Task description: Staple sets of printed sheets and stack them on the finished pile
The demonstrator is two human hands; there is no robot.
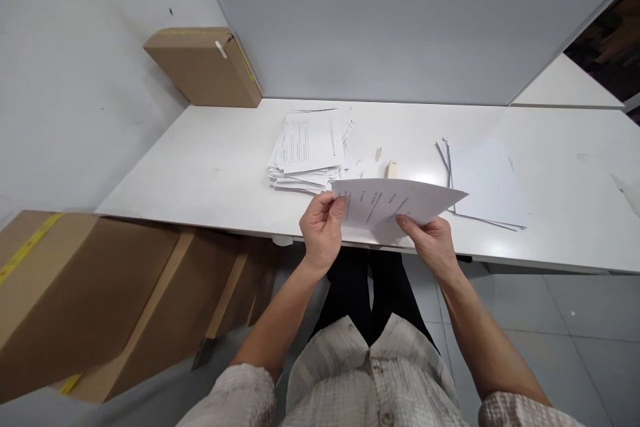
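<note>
Between my two hands I hold a printed sheet of paper [377, 203] above the front edge of the white table. My left hand [323, 223] pinches its left end between thumb and fingers. On the right, my right hand [431, 240] grips the lower edge, thumb on the printed face and fingers behind, mostly hidden. Beyond my left hand lies an untidy pile of printed papers [313, 143]. A smaller, neater stack of white sheets [485, 177] lies to the right, its top sheet looking blank. Just behind the held sheet a small beige block [391, 169] is partly covered.
A cardboard box [205, 70] stands in the table's back left corner. Several larger cardboard boxes [100, 280] crowd the floor at the left, by the white table [195, 167]. A grey panel [375, 27] rises along the back edge. Paper scraps [379, 154] lie mid-table.
</note>
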